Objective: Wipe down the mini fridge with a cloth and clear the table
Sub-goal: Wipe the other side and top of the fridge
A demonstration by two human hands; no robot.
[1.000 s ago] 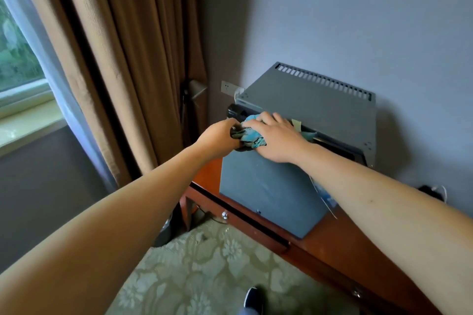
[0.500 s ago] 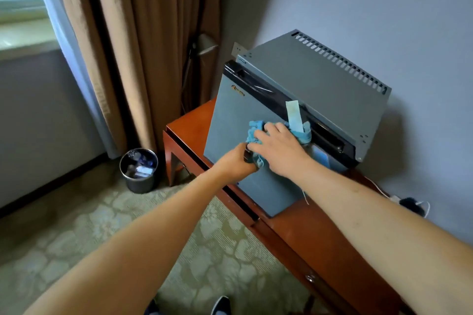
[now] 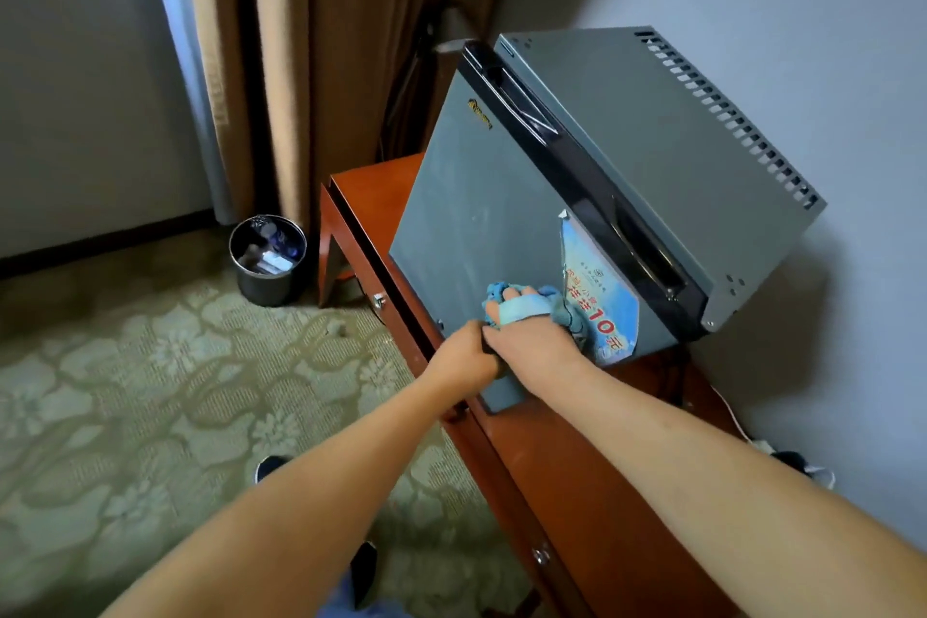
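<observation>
A grey mini fridge (image 3: pixel 481 196) with a black top trim stands on a reddish wooden table (image 3: pixel 592 477) against the wall. My right hand (image 3: pixel 531 341) presses a blue cloth (image 3: pixel 552 301) flat against the lower part of the fridge door; a strip of the cloth lies over my fingers. My left hand (image 3: pixel 464 356) is closed just left of it, touching the right hand and gripping a dark bit at the cloth's edge. A blue paper label (image 3: pixel 599 296) sticks on the door beside the cloth.
A small metal bin (image 3: pixel 268 261) with rubbish stands on the patterned carpet (image 3: pixel 150 391) left of the table. Brown curtains (image 3: pixel 311 65) hang behind the fridge. A cable and plug (image 3: pixel 797 462) lie by the wall at right. My shoes (image 3: pixel 363 572) show below.
Both hands with the cloth have slid down the fridge door, from the top trim to its lower part. The view has swung, so the label now shows uncovered.
</observation>
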